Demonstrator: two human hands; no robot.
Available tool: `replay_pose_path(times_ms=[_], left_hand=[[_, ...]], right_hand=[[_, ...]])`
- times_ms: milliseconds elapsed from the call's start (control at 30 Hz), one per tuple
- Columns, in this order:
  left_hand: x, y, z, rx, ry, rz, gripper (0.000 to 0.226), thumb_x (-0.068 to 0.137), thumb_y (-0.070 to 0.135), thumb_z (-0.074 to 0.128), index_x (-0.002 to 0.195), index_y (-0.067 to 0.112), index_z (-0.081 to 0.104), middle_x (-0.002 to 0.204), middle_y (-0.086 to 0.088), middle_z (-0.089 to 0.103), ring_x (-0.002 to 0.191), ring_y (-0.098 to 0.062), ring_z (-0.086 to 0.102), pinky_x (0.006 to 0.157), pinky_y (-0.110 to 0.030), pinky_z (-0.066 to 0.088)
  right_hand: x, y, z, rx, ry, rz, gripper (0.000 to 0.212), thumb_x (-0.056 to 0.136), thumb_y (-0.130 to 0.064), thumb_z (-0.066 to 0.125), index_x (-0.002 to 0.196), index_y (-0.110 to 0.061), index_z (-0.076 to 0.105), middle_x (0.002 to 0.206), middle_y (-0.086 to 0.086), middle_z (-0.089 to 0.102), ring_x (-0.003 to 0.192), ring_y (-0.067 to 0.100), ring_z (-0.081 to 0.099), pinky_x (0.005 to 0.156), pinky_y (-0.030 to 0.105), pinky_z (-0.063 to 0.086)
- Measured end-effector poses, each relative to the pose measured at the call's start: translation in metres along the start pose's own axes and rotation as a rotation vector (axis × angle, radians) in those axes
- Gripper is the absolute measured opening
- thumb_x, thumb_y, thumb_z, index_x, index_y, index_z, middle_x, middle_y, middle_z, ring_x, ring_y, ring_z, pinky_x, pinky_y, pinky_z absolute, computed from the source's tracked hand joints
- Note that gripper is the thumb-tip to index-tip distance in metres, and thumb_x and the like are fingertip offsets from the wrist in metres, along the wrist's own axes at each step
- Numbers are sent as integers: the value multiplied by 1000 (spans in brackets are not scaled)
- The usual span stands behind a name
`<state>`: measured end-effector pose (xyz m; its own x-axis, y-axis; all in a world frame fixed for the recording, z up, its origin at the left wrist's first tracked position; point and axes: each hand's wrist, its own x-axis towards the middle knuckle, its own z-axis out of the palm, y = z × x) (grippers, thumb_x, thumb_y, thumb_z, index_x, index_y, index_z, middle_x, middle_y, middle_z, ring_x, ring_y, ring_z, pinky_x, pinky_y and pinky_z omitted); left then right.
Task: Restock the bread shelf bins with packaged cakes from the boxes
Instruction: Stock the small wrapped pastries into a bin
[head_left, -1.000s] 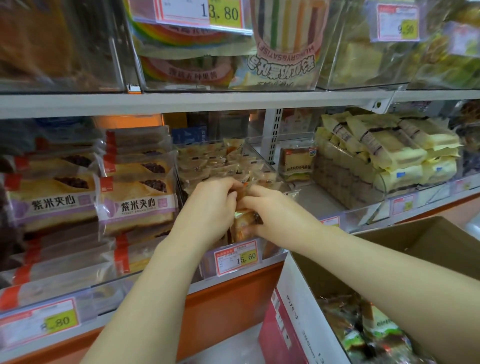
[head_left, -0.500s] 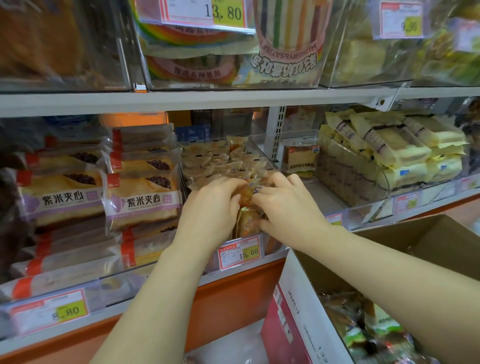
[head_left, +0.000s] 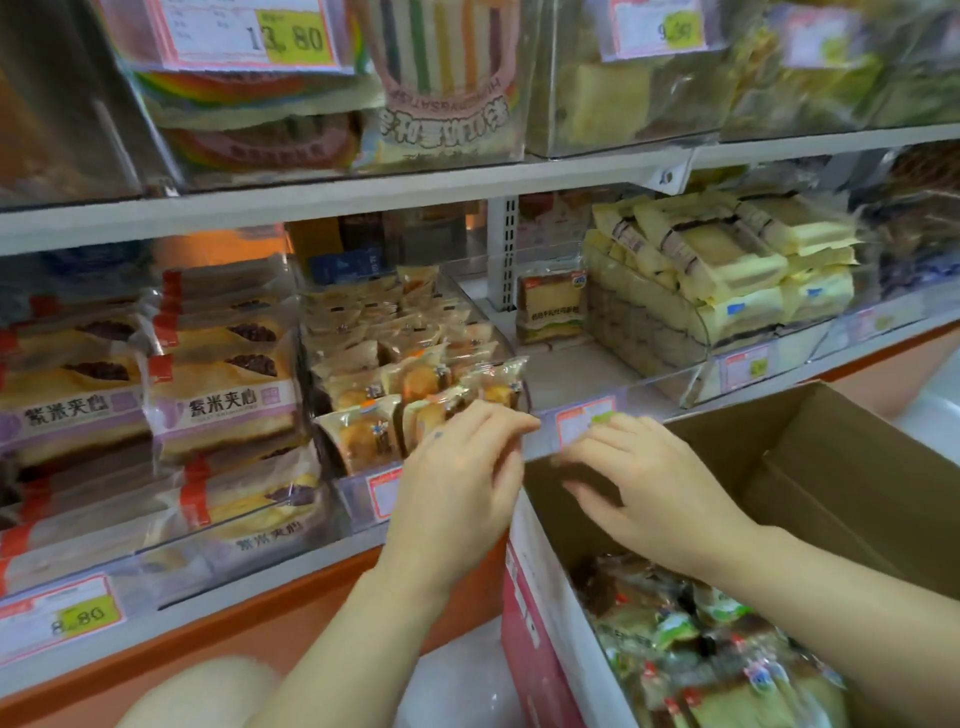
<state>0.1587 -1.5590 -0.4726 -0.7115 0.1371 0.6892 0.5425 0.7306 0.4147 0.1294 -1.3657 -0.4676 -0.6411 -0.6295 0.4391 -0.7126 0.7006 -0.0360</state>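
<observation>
So we're at the middle shelf (head_left: 587, 374), and the small packaged cakes (head_left: 374, 436) sit upright in rows in the clear bin (head_left: 353, 499), which is full right up to its front wall. The left grip (head_left: 457, 483) hovers in front of that bin with relaxed fingers and nothing in it. Its fingertips are right by the front right corner, next to the last cake pack, but we honestly can't tell if they touch it. The right grip (head_left: 654, 493) is spread open too and a bit blurry, hanging over the back edge of the cardboard box (head_left: 841, 467) just below the shelf lip, also holding nothing. More wrapped cakes (head_left: 701, 649) are piled in the bottom of that box. The bin to the left of the cakes is stacked with purple-label sandwich breads (head_left: 223, 410). To the right, a lone toast pack (head_left: 553, 306) stands on the bare shelf, and beyond it is a heap of pale yellow packs (head_left: 727, 270). A price tag (head_left: 584, 421) is clipped to the shelf edge between our two hands.
</observation>
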Motion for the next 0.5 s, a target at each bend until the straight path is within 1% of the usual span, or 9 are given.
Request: replay_pose_path(times_ms=[67,167,233,300,333,433,500], left_hand=[[-4,4,24,-68,-97,-9,25,89,22,45,103,18,65,100,7,62,92,-11,60,77,-30,50],[-8,0,51,-95,-189,-64,24,91,23,47,104,20,66,100,10,62,94,-5,59,81,-18,45],[-8,-3,63,-86,-228,-96,21,92,18,51,106,21,67,100,13,62,95,-2,57,84,-18,45],[-7,-3,72,-88,-237,-109,22,91,17,51,105,20,68,97,16,59,94,0,56,84,-17,44],[-5,-2,75,-97,-234,-113,22,91,17,50,105,19,68,96,17,58,93,1,56,83,-17,43],[-4,-1,81,-136,-223,-127,24,92,17,47,103,16,69,91,16,57,87,1,55,79,-19,44],[-5,-2,81,-152,-216,-105,29,91,18,43,102,13,68,89,15,57,84,0,55,77,-22,45]], right_hand=[[-21,14,6,36,-78,38,24,84,-33,50,95,-23,68,89,-10,66,82,13,58,69,28,49],[-44,35,17,68,-174,81,20,83,-34,53,95,-25,67,87,-14,65,78,8,56,66,24,50],[-58,53,27,105,-261,84,17,82,-30,61,97,-24,67,88,-13,66,80,9,59,69,23,49],[-69,66,37,115,-376,57,19,83,-27,66,102,-21,66,91,-8,66,85,14,62,71,25,50],[-74,71,42,112,-448,43,21,86,-27,64,106,-19,64,95,-5,64,90,17,61,74,28,49],[-80,79,58,76,-720,14,29,93,-28,53,120,-16,53,111,1,57,107,21,52,83,30,41],[-80,77,69,32,-897,-25,40,91,-24,52,131,-17,48,125,4,53,115,23,50,88,33,42]])
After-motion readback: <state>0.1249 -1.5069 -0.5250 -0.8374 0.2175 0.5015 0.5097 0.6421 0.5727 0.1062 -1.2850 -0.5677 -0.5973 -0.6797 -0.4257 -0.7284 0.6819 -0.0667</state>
